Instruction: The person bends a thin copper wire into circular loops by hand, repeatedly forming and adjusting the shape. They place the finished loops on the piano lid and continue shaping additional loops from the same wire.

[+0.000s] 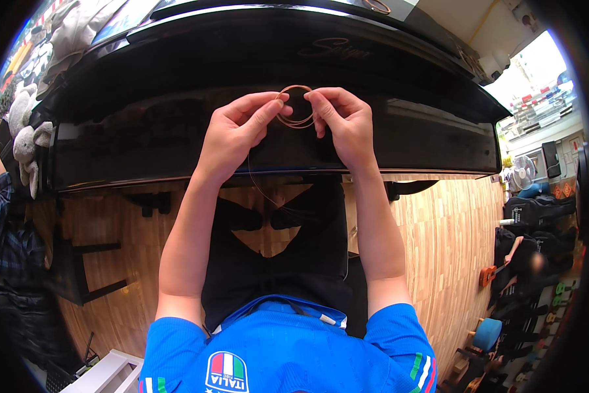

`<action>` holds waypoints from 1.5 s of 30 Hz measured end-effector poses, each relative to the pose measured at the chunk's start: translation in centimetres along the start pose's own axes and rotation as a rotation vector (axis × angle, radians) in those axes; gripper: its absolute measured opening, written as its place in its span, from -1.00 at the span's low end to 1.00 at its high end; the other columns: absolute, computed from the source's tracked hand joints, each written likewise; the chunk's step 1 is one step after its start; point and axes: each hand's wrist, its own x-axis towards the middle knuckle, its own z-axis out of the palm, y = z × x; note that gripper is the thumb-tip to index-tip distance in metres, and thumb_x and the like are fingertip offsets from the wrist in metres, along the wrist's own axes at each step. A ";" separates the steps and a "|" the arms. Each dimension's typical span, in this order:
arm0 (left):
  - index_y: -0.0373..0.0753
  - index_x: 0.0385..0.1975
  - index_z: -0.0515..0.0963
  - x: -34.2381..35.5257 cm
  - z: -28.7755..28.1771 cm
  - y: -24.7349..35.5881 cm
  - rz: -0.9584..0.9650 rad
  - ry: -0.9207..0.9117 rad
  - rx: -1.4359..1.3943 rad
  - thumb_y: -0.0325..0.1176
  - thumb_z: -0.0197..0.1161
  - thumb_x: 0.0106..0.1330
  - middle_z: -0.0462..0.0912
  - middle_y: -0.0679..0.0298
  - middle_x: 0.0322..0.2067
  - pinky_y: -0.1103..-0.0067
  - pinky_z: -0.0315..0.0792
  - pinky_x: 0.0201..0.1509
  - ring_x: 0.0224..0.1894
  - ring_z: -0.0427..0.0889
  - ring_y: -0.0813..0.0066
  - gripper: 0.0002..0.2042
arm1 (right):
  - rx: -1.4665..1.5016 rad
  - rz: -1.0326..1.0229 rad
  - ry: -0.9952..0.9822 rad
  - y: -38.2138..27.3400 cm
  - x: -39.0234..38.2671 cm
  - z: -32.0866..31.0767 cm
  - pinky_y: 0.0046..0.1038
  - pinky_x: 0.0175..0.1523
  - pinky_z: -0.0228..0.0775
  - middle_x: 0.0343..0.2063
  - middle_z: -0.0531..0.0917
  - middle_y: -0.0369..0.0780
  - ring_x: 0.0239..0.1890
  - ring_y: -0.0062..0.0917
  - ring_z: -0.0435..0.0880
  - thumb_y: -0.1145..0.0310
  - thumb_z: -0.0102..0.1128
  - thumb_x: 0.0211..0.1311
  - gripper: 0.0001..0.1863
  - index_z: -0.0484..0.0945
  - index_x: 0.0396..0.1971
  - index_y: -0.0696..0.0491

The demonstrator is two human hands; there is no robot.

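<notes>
A thin copper-coloured guitar string (299, 126), wound into a small round coil, is held up in front of the black piano. My left hand (234, 131) pinches the coil's left side between thumb and fingers. On the opposite side, the thumb and fingertips of my right hand (347, 124) are closed on the ring. A loose length of the string drops below my left hand and curves toward my lap. The closed fingertips hide parts of the coil.
The closed black piano (176, 150) spans the front. Another small coil (377, 6) lies on top. Grey plush toys (27, 141) hang at its left end, near a person in a plaid sleeve (0, 196). A ukulele (487, 276) and blue stool (487, 334) are at right.
</notes>
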 end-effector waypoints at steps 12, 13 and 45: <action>-0.35 -0.22 0.69 -2.1 -0.7 2.2 0.128 -0.287 0.473 -0.43 0.22 0.42 0.58 0.32 -0.32 0.70 0.42 -0.27 -0.40 0.54 0.65 -0.85 | 0.461 -0.067 0.392 1.1 0.7 -1.1 -0.60 -0.48 0.43 -0.49 0.57 -0.30 -0.56 -0.69 0.51 0.34 0.16 0.45 -0.83 0.54 -0.25 0.15; -0.35 -0.22 0.69 -2.8 -0.6 2.7 0.098 -0.217 0.530 -0.45 0.22 0.42 0.58 0.32 -0.32 0.71 0.42 -0.28 -0.40 0.54 0.66 -0.86 | 0.453 -0.069 0.366 1.1 0.6 -1.1 -0.60 -0.48 0.43 -0.49 0.57 -0.30 -0.56 -0.69 0.51 0.33 0.16 0.44 -0.82 0.54 -0.25 0.15; -0.37 -0.02 0.58 1.3 -1.0 -1.3 0.107 0.196 -0.427 -0.33 0.11 0.51 0.66 0.23 -0.20 0.53 0.63 0.06 -0.14 0.71 0.43 -0.75 | 0.300 -0.096 0.227 0.9 0.6 -0.3 -0.61 -0.48 0.45 -0.53 0.60 -0.30 -0.57 -0.69 0.57 0.30 0.24 0.40 -0.80 0.52 -0.35 0.10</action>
